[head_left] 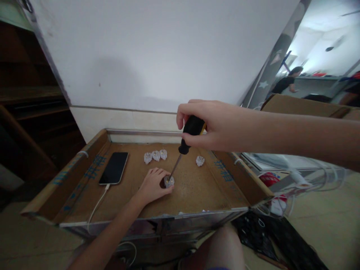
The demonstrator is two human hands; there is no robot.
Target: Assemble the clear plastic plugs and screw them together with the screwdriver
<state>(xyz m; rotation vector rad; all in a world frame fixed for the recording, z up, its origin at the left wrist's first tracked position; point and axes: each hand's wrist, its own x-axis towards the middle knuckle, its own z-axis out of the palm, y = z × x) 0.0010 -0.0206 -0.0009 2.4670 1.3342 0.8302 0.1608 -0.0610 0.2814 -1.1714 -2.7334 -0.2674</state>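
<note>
Hands (210, 122) grip screwdriver (192, 126), clear part (170, 182) | cardboard (188, 202): blue Chinese lettering (224, 171), blurred

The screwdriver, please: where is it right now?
Near the head view's centre, the right hand holds the screwdriver, its tip at the clear piece in the left hand.

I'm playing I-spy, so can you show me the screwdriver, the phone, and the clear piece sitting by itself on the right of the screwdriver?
Screwdriver (184, 148): head view, on the lower end of its black handle.
Phone (114, 168): head view, middle of its dark screen.
Lone clear piece (200, 161): head view, middle of its body.
</note>
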